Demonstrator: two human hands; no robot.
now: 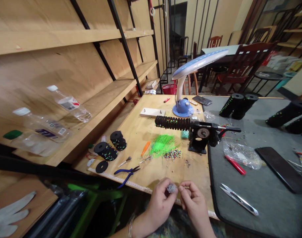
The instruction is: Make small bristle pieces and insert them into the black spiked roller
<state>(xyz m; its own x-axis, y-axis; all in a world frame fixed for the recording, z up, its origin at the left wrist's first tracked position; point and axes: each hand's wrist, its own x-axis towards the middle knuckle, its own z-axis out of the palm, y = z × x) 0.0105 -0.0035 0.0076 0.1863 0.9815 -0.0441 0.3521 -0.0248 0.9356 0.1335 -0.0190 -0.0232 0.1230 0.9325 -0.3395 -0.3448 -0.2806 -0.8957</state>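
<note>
My left hand (162, 195), with bracelets at the wrist, is closed around a small grey bristly bundle (171, 188) near the table's front edge. Close beside it, the thumb and forefinger of my right hand (192, 197) are pinched together at the bundle's side. Whatever lies between those fingertips is too small to make out. Beyond the hands lie a heap of bright green strands (163, 144) and a pile of multicoloured beads (172, 154). Blue-handled pliers (127, 172), an orange-handled tool (145, 148) and a small brush (124, 161) rest to the left.
A black clamp device (199, 136) holds a ridged black roll (172, 123) sideways across the table. Behind it stands a blue desk lamp (182, 107). Stacked black discs (106, 151) sit at left. Thread snips (238, 199) and a dark phone (281, 167) lie on the grey mat (230, 178).
</note>
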